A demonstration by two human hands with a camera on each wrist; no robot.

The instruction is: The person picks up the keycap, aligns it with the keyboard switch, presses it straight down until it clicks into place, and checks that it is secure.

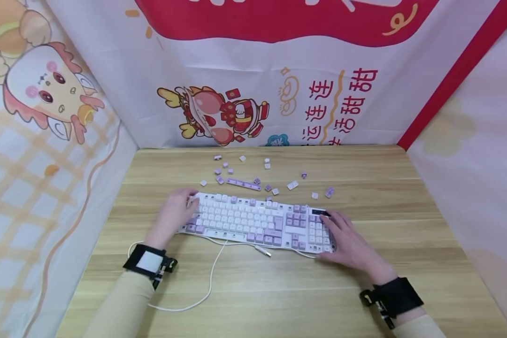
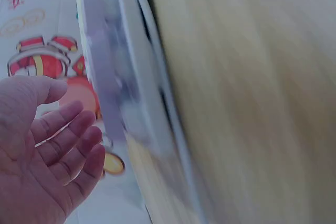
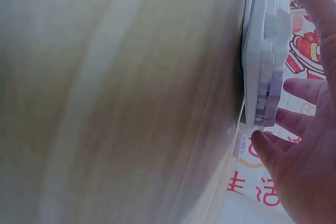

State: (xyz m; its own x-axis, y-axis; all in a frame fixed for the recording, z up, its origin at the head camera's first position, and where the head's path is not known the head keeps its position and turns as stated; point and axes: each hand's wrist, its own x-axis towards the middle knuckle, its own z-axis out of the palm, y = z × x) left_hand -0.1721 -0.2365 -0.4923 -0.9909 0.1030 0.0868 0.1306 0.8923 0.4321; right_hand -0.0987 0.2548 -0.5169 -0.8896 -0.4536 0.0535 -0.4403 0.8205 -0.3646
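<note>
A white and purple keyboard (image 1: pixel 236 217) lies across the table, with bare switches showing in several places, including parts of its top and bottom rows. My left hand (image 1: pixel 177 211) is beside its left end; in the left wrist view the fingers (image 2: pixel 68 145) are loosely bent with nothing between them. At the right end is my right hand (image 1: pixel 350 241), its fingers spread over the number pad and its thumb by the near edge. The right wrist view has the fingertips (image 3: pixel 255 136) right at the keyboard's side.
Loose keycaps (image 1: pixel 293 185) in white and purple are scattered behind the keyboard, with a long purple spacebar (image 1: pixel 243 184) among them. A white cable (image 1: pixel 212 277) loops in front, its USB plug (image 1: pixel 263 251) near the keyboard's front edge. Printed cloth walls (image 1: pixel 236 61) border the table.
</note>
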